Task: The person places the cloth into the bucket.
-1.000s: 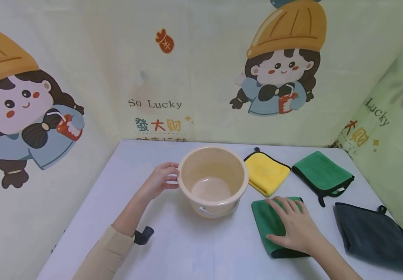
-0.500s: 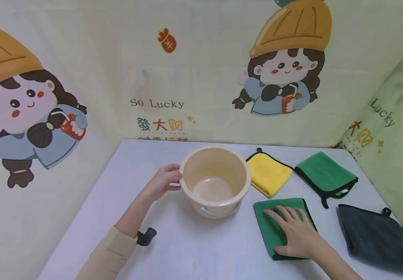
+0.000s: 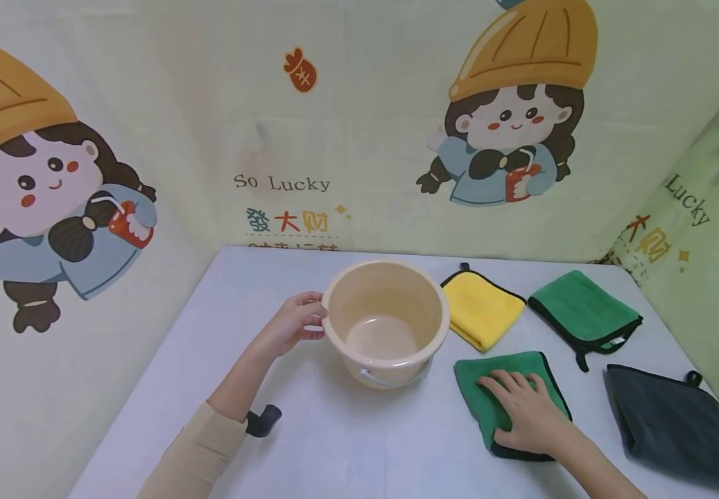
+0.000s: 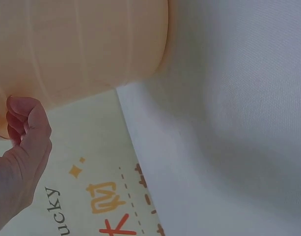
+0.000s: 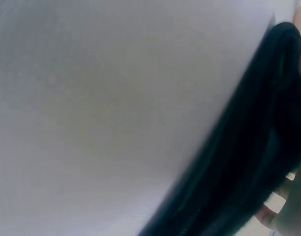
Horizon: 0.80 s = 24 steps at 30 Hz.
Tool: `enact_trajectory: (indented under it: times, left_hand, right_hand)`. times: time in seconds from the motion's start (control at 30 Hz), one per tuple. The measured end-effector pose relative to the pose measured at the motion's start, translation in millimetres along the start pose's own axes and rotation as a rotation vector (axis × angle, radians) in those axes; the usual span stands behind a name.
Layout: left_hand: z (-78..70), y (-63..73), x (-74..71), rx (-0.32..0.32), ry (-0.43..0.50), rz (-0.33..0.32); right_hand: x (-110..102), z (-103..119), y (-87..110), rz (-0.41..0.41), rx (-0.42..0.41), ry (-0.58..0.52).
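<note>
A beige bucket [image 3: 365, 312] stands upright on the white table. My left hand [image 3: 293, 322] holds it at the left side of the rim; in the left wrist view the curled fingers of this hand [image 4: 30, 130] meet the bucket wall [image 4: 91, 44]. To the bucket's right, my right hand [image 3: 524, 409] lies over a folded green towel [image 3: 480, 384] with black edging. Its fingertips and thumb draw together on the fabric, which puckers slightly. In the right wrist view the towel [image 5: 238, 147] appears dark and bent, with parts of the fingers [image 5: 265, 216] behind it.
A folded yellow towel [image 3: 484, 308] lies right of the bucket, and another green towel [image 3: 584, 308] lies farther right. A dark grey towel [image 3: 671, 409] is near the right edge. A black piece [image 3: 264, 421] shows by the left wrist. Printed cloth hangs behind the table.
My right hand's fingers have drawn in on the green towel, whose left edge now bends and puckers. The left hand stays at the bucket rim; the head view has shifted slightly.
</note>
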<state>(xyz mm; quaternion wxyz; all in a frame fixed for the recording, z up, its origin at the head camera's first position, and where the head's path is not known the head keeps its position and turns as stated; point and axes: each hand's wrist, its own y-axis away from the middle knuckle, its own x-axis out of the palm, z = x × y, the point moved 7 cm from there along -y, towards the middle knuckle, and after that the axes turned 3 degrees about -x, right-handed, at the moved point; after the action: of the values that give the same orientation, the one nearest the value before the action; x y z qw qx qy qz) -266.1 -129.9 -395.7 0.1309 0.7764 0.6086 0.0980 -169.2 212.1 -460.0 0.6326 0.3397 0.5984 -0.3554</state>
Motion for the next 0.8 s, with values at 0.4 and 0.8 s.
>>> enact_trajectory:
  times: [0.4,0.8]
  left_hand:
    - [1.4,-0.2,0.5,0.002,-0.021,0.016]
    - [-1.2,-1.3,0.6,-0.008,-0.018,0.057]
  right_hand:
    - [-2.2,-2.0,-3.2,-0.139,-0.050,0.039]
    - [-0.7,-7.6,-2.4,-0.179,-0.063,0.116]
